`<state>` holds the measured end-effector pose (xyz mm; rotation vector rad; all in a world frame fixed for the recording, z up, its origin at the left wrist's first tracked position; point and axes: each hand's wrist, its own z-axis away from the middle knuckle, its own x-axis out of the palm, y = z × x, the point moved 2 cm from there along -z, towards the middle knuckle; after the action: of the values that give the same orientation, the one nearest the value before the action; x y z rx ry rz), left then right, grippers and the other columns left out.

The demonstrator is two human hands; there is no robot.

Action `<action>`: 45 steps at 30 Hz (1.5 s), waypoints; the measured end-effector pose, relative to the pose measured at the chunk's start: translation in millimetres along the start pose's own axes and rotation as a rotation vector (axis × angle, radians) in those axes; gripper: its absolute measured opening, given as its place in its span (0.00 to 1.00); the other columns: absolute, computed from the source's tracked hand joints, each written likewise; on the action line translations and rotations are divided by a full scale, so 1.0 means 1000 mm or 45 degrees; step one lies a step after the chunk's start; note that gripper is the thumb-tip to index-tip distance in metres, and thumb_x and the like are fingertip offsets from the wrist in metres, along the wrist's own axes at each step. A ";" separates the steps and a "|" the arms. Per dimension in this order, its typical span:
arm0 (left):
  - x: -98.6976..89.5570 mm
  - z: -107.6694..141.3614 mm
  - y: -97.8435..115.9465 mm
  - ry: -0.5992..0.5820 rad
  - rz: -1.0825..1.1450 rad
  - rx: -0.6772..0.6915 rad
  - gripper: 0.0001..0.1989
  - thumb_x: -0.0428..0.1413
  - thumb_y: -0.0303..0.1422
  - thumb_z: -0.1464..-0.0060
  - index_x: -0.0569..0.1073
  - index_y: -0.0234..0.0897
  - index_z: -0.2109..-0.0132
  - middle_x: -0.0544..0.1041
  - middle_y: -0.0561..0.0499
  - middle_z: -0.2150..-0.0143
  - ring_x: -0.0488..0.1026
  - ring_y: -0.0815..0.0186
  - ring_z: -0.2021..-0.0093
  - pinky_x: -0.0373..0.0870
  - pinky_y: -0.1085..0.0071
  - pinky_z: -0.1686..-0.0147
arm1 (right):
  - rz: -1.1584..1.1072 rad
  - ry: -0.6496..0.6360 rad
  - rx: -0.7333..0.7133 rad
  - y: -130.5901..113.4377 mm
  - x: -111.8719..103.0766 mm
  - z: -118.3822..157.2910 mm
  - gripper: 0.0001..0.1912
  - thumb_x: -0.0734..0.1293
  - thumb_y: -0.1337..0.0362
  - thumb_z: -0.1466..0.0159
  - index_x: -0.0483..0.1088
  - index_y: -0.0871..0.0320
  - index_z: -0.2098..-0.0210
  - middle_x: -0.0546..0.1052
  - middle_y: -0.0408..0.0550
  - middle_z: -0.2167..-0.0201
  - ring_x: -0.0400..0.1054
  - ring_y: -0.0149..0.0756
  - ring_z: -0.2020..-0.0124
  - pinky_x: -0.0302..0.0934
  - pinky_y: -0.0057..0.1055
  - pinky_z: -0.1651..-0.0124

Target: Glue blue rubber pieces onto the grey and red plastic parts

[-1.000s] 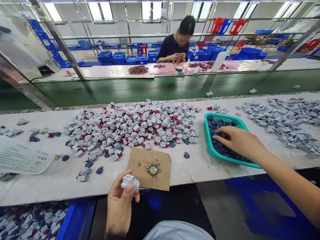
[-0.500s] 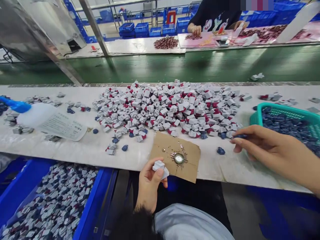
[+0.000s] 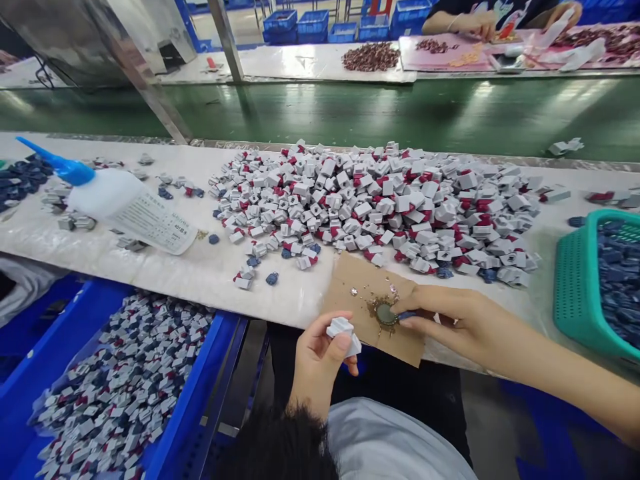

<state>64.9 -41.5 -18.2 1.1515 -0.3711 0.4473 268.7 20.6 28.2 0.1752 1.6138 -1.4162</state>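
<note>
My left hand (image 3: pixel 320 363) is closed around a light grey plastic block (image 3: pixel 343 331), in front of the bench edge. Pinched between the thumb and fingertips of my right hand (image 3: pixel 457 323) is a small dark blue plastic piece (image 3: pixel 407 315), largely covered by the fingers. That piece is at the right rim of a small round dish (image 3: pixel 385 314); I cannot tell if they touch. The dish sits on a brown cardboard sheet (image 3: pixel 345 283), with splattered residue around it. Behind the cardboard spreads a heap of grey and dark red plastic pieces (image 3: pixel 370 207).
A white glue bottle (image 3: pixel 145 210) with blue nozzle lies at left. A green basket (image 3: pixel 575 287) of dark blue pieces stands at right. A blue bin (image 3: pixel 175 407) of assembled-looking pieces is lower left. Across the green conveyor belt (image 3: pixel 320 110), another person's hands (image 3: pixel 483 25) work.
My right hand has moved left from beside the green basket to the dish on the cardboard, with the blue piece in it. My left hand still holds the grey block. The camera view has shifted.
</note>
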 end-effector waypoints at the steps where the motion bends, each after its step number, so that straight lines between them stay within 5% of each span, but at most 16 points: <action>1: -0.002 0.000 0.000 0.007 0.013 0.006 0.23 0.66 0.48 0.55 0.78 0.35 0.58 0.71 0.55 0.77 0.66 0.74 0.80 0.66 0.79 0.82 | -0.003 0.022 -0.018 0.001 0.000 -0.001 0.16 0.59 0.49 0.34 0.74 0.48 0.60 0.78 0.46 0.62 0.74 0.40 0.64 0.69 0.35 0.65; 11: -0.010 -0.001 0.005 0.055 0.078 0.053 0.17 0.65 0.44 0.52 0.80 0.39 0.58 0.72 0.55 0.78 0.68 0.75 0.79 0.68 0.81 0.81 | 0.099 0.175 -0.234 -0.006 0.002 0.001 0.12 0.57 0.62 0.30 0.71 0.54 0.56 0.77 0.48 0.59 0.73 0.34 0.61 0.67 0.26 0.62; 15: -0.008 -0.001 0.006 0.053 0.082 0.046 0.18 0.65 0.45 0.52 0.81 0.39 0.56 0.71 0.55 0.78 0.67 0.76 0.79 0.68 0.82 0.81 | 0.313 0.204 -0.203 -0.004 0.008 0.005 0.12 0.56 0.64 0.30 0.64 0.54 0.49 0.76 0.45 0.64 0.71 0.31 0.72 0.61 0.25 0.72; 19: -0.007 -0.003 0.006 0.127 0.102 0.028 0.23 0.68 0.44 0.56 0.80 0.38 0.53 0.70 0.56 0.78 0.64 0.77 0.81 0.63 0.84 0.86 | 0.458 0.113 -0.109 0.000 0.017 0.004 0.04 0.56 0.65 0.30 0.60 0.55 0.59 0.72 0.41 0.73 0.65 0.29 0.78 0.56 0.26 0.75; 33: 0.002 0.005 0.015 0.273 0.180 0.018 0.18 0.71 0.34 0.61 0.82 0.37 0.59 0.83 0.49 0.66 0.80 0.66 0.65 0.77 0.80 0.72 | 0.711 0.128 -0.378 0.018 0.039 -0.003 0.14 0.50 0.62 0.29 0.59 0.55 0.68 0.67 0.44 0.76 0.61 0.34 0.79 0.45 0.33 0.76; 40: 0.006 0.006 0.014 0.125 0.171 0.042 0.15 0.70 0.28 0.60 0.81 0.38 0.61 0.84 0.49 0.64 0.81 0.65 0.64 0.77 0.80 0.71 | 0.078 0.085 -0.206 -0.018 0.010 -0.008 0.10 0.58 0.58 0.30 0.67 0.55 0.62 0.70 0.42 0.77 0.62 0.29 0.79 0.53 0.25 0.78; 45: 0.016 0.011 0.016 0.161 0.152 0.075 0.14 0.71 0.28 0.61 0.81 0.37 0.62 0.84 0.49 0.64 0.79 0.68 0.67 0.75 0.81 0.73 | -0.340 0.113 -0.076 -0.051 0.003 -0.008 0.15 0.63 0.52 0.33 0.71 0.58 0.64 0.71 0.42 0.78 0.64 0.27 0.80 0.57 0.21 0.79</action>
<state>69.7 -44.3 5.9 1.1555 -0.3196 0.6361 229.7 9.7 60.6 -0.0144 1.8018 -1.5769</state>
